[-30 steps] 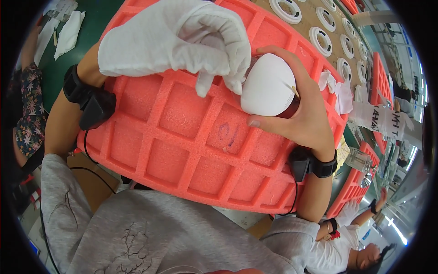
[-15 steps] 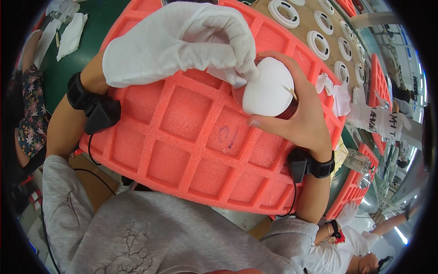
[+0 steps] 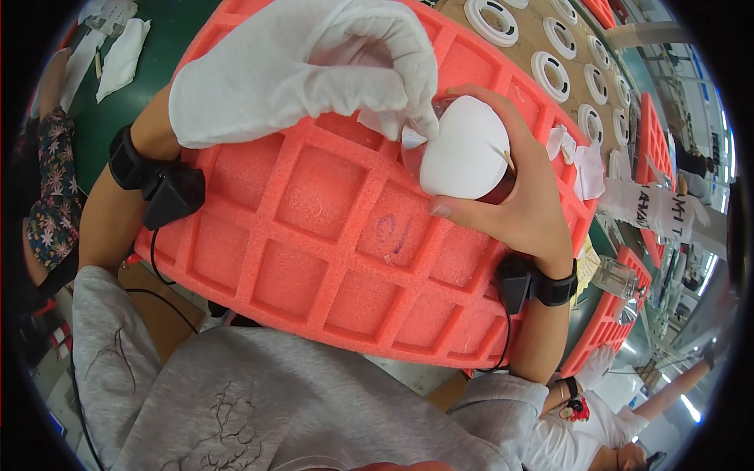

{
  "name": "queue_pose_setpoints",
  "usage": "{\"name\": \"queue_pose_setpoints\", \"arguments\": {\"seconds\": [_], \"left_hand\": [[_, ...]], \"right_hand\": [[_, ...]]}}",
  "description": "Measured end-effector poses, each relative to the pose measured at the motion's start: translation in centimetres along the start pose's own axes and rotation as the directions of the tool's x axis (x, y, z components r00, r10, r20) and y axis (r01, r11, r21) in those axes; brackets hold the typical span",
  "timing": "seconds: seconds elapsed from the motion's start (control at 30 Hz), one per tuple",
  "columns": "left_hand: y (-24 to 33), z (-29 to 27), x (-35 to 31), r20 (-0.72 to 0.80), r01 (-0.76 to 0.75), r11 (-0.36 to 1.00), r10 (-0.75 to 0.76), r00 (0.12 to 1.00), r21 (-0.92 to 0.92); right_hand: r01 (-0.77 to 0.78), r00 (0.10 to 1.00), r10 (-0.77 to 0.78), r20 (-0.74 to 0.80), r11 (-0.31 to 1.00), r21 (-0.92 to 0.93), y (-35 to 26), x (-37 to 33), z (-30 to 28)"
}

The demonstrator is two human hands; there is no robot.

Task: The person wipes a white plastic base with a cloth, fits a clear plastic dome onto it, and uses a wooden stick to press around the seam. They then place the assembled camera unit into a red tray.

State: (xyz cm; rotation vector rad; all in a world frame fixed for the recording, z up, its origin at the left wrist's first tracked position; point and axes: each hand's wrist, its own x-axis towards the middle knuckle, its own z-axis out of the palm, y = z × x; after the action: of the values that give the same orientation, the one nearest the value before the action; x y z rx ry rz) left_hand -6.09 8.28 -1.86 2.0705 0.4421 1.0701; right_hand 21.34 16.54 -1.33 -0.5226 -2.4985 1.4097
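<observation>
A dark green work surface (image 3: pixel 169 23) filled the upper left of the frame, with white cloths (image 3: pixel 122 45) lying on it. At upper right, a brown board (image 3: pixel 542 39) carried rows of white rings (image 3: pixel 550 74). More orange foam trays (image 3: pixel 605 322) sat at lower right.

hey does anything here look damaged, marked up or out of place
One thing: the orange foam tray has a purple ink scribble in one cell, beside the right hand holding the white round part. Otherwise nothing stands out.
</observation>
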Motion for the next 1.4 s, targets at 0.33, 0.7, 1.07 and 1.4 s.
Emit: {"name": "queue_pose_setpoints", "arguments": {"seconds": [0.33, 0.7, 1.07, 1.4], "left_hand": [[2.1, 1.7, 0.0, -0.17, 0.362, 0.918, -0.387, 0.907, -0.161], [-2.9, -1.1, 0.4, 0.11, -0.321, 0.946, 0.314, 0.943, 0.052], [2.6, 1.8, 0.0, -0.212, 0.404, 0.892, -0.443, 0.871, -0.203], [2.8, 1.7, 0.2, -0.176, 0.432, 0.87, -0.476, 0.862, -0.237]], "right_hand": [[0.001, 1.0, 0.0, 0.005, 1.0, -0.023, -0.1, -0.1, -0.1], [-0.012, 1.0, 0.012, -0.004, 1.0, -0.003, -0.1, 0.1, 0.1], [-0.005, 1.0, 0.005, 0.009, 1.0, 0.006, -0.1, 0.2, 0.0], [-0.003, 1.0, 0.003, 0.008, 1.0, -0.001, 0.0, 0.1, 0.0]]}}
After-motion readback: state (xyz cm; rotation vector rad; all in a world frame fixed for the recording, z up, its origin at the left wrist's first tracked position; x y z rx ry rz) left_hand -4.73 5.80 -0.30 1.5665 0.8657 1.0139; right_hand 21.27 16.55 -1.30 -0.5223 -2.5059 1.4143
